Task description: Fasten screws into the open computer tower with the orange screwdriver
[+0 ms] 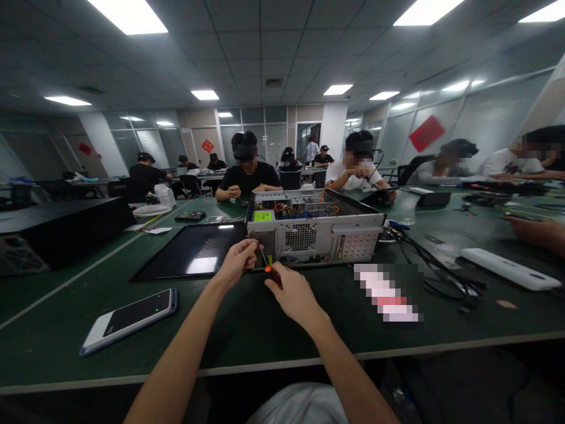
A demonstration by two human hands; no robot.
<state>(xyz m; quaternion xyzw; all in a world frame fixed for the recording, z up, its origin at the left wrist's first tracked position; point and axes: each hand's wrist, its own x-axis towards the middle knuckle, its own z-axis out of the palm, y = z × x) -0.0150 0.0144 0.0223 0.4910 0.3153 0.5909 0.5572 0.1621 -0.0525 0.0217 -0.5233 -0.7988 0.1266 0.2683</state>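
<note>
The table [247, 330] is dark green, the computer case [314, 235] grey, the screwdriver [270, 272] orange-handled, the phone [129, 319] white-edged and black-faced.

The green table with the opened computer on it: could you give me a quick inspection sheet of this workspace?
Surface: green table, pale stripe along its near edge.
Job's things: open computer case, rear panel toward the person; screwdriver with orange-and-black handle at its lower left corner; removed black side panel lying flat beside it.
Clutter: smartphone near left; white power strip right.
Hands: left hand fingers pinched at the screwdriver shaft; right hand wrapped around the handle.
Cables: black cables right of the case.
Surroundings: other people seated at work, glass partitions, ceiling lights.
</note>
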